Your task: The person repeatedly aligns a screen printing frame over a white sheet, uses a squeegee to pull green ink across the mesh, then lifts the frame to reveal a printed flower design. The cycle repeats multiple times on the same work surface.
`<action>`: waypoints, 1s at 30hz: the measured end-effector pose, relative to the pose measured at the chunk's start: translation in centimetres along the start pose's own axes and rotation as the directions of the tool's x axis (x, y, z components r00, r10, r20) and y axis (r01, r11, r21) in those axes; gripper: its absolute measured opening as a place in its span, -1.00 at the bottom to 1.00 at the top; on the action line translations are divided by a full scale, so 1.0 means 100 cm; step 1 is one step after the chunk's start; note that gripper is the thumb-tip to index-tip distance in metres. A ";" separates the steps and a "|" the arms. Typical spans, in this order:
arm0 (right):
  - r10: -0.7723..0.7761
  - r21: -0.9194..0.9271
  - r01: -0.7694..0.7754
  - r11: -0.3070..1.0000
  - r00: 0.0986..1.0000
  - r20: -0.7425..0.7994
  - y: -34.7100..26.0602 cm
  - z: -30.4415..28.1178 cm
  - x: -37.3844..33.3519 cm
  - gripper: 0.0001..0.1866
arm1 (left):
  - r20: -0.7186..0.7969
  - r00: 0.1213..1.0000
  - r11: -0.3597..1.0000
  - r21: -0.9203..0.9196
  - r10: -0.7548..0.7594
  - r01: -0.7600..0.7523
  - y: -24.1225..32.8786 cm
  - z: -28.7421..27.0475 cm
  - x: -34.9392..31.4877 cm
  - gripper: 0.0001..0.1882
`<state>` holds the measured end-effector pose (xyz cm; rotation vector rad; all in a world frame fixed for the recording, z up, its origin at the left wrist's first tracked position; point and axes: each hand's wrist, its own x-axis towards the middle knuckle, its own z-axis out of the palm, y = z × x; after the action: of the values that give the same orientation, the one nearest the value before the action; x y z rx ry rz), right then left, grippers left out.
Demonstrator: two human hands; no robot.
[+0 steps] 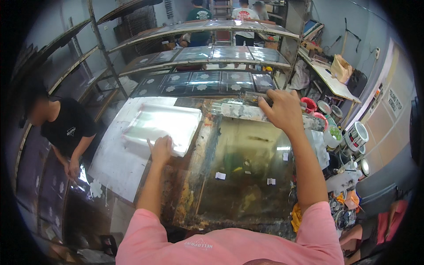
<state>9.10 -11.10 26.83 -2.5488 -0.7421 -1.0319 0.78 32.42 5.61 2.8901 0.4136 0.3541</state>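
Note:
My left hand rests on the near edge of a stack of clear, shiny sheets, its fingers apart. The stack lies on white paper at the left of the worktable. Farther forward, my right hand is closed round a paint-stained frame bar at the far side of the printing table; its fingertips are partly hidden. Between my arms lies a yellowish glassy panel with small white tabs on it, inside a stained wooden border.
Racks with printed dark sheets stand ahead. To the right, paint cans and tubs crowd beside the table. A co-worker in a black shirt stands at the left, handling something by a lower rack. Other people are behind the racks.

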 end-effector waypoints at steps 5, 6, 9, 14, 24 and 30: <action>0.004 0.009 -0.004 1.000 1.000 -0.014 0.010 0.002 0.006 -0.50 | -0.047 0.972 0.961 -0.151 0.229 -0.233 0.035 -0.046 0.029 -0.51; 0.010 0.001 -0.010 1.000 1.000 -0.023 0.013 0.003 0.005 -0.48 | 0.044 0.965 0.960 -0.117 0.260 -0.254 0.055 -0.049 0.027 -0.51; 0.027 -0.036 -0.026 0.999 0.998 0.048 0.013 0.006 0.006 -0.45 | 0.083 0.925 0.926 -0.103 0.371 -0.362 0.115 -0.029 -0.005 -0.51; 0.000 -0.053 0.000 0.999 1.000 -0.003 0.019 0.012 0.009 -0.42 | 0.164 0.798 0.808 -0.242 0.580 -0.537 0.215 0.050 -0.073 -0.41; 0.009 0.022 -0.010 1.000 1.000 0.027 0.005 0.000 0.008 -0.45 | 0.130 0.635 0.646 -0.236 0.761 -0.726 0.294 0.123 -0.118 0.31; -0.019 -0.015 0.020 1.000 1.000 0.017 0.009 -0.004 0.011 -0.43 | 0.126 0.598 0.609 -0.243 0.792 -0.755 0.304 0.113 -0.124 0.33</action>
<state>10.11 -11.62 27.83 -2.5705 -0.7680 -1.0270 -0.22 -1.68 -0.70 2.7153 -0.9322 0.1536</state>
